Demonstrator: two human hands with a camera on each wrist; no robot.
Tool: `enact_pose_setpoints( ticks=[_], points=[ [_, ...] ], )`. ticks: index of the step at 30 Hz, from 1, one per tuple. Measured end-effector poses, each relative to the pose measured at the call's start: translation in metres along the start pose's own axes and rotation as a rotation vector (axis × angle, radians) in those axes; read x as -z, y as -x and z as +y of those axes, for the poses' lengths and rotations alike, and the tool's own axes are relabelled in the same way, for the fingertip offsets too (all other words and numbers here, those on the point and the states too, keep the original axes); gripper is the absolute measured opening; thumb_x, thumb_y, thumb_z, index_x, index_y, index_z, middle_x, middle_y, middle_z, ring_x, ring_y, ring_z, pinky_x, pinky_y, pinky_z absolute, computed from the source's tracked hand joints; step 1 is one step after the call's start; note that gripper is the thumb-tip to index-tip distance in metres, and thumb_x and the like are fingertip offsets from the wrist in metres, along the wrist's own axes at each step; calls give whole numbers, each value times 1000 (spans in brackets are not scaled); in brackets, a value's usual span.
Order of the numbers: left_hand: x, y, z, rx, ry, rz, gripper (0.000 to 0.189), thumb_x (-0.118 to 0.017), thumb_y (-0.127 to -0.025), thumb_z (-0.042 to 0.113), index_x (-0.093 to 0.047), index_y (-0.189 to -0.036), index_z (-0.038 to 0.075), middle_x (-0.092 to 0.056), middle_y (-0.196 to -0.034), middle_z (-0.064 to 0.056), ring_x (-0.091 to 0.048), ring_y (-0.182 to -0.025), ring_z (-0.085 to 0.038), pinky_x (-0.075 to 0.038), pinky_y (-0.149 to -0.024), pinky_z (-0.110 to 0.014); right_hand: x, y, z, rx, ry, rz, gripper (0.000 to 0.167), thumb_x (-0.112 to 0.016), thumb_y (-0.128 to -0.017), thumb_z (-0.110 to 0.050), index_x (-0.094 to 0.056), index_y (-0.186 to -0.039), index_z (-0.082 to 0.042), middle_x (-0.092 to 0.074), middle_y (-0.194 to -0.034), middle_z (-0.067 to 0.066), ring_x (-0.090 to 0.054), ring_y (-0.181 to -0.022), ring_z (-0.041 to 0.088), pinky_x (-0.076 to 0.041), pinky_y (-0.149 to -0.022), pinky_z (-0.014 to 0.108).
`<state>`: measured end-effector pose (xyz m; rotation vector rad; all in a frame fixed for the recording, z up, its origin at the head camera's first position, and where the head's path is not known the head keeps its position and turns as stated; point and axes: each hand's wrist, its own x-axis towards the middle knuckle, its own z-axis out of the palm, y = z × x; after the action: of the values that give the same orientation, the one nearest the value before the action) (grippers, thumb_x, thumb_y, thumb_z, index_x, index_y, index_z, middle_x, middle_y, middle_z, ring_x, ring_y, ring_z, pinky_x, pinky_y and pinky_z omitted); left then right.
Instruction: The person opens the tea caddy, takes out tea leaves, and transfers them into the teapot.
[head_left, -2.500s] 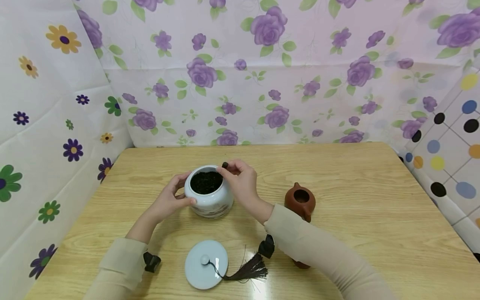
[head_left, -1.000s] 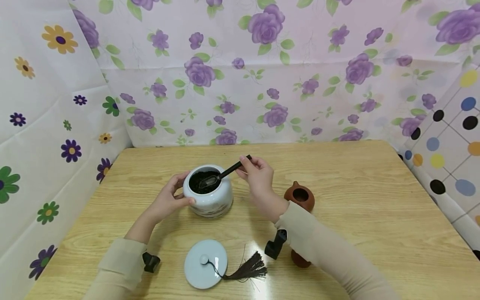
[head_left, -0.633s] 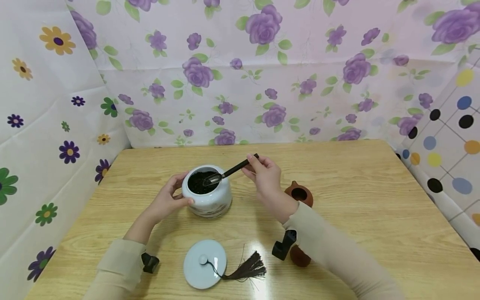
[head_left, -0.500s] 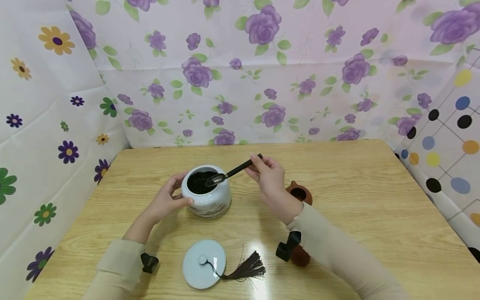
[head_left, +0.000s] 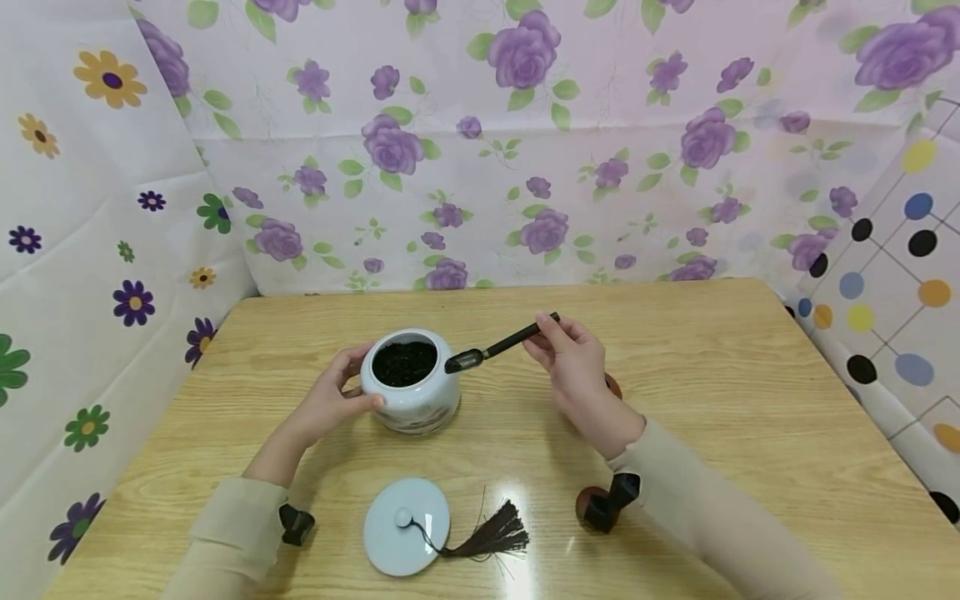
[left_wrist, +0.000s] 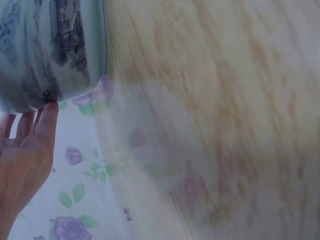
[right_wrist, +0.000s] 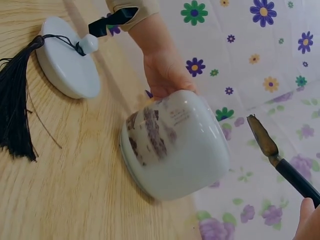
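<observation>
A white porcelain jar [head_left: 412,400] with a painted pattern holds dark, leafy stuff like loose tea [head_left: 405,363]. My left hand [head_left: 333,398] grips its left side, thumb in front and fingers behind; in the left wrist view the fingertips touch the jar's painted wall [left_wrist: 45,55]. My right hand [head_left: 577,367] pinches the black handle of a small scoop [head_left: 467,360]. The scoop's bowl hangs just right of the jar's rim, tilted down to the left. In the right wrist view the scoop [right_wrist: 263,140] is apart from the jar [right_wrist: 185,150]; how much it carries I cannot tell.
A pale round lid [head_left: 405,533] with a knob and dark tassel [head_left: 491,533] lies in front of the jar. The brown clay pot [head_left: 614,386] is mostly hidden behind my right hand. Another small brown piece [head_left: 585,502] sits nearer, partly covered by the wrist camera.
My right hand has drawn the scoop up out of the jar and moved right, past the rim, hiding more of the clay pot. My left hand stays on the jar.
</observation>
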<state>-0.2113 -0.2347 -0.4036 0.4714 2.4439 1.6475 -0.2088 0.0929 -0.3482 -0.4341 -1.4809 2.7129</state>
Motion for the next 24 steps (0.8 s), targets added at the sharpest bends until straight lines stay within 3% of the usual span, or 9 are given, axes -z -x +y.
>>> enact_pose_setpoints(
  ticks=[24],
  points=[
    [0, 1, 1, 11, -19, 9, 77, -71, -86, 10, -25, -147, 3, -31, -148, -19, -30, -135, -36, -32, -110, -52, 77, 8, -18, -40, -1, 81, 11, -64, -91, -15, -60, -81, -11, -61, -83, -2, -63, -75, 10, -57, -81, 24]
  ],
)
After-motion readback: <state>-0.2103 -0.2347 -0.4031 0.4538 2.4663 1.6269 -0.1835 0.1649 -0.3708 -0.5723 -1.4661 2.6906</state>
